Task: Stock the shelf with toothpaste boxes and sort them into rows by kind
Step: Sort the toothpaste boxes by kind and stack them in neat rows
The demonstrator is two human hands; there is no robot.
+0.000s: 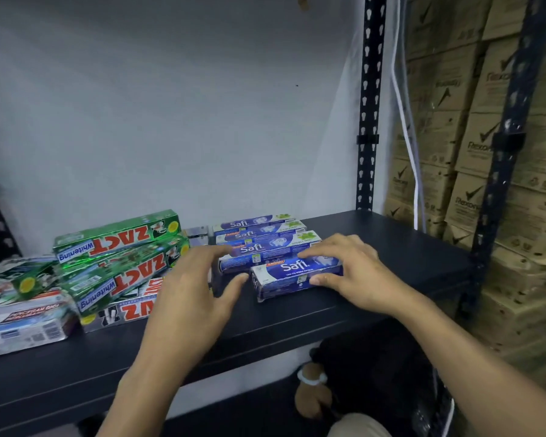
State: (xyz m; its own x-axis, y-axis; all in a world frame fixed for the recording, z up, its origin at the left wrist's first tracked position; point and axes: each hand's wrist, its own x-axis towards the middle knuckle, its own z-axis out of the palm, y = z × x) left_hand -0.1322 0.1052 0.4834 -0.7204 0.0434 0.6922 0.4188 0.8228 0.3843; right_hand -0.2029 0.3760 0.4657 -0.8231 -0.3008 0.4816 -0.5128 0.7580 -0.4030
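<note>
1. At the far left, red-and-white boxes [22,323] lie in a loose heap on the shelf [401,247].
2. Green boxes [120,263] are stacked askew beside them. A careless sweep of the arm could tip the top ones off.
3. The left hand [189,298] is spread wide and holds nothing, its thumb just beside the near end of the front blue box [293,277].
4. That box lies slightly skewed in front of the row of blue boxes [265,241].
5. The right hand [353,272] grips the box's right end, fingers on top and thumb on the front face. Pushing from this one end could pivot the box, jam it and knock the row behind out of line.
</note>
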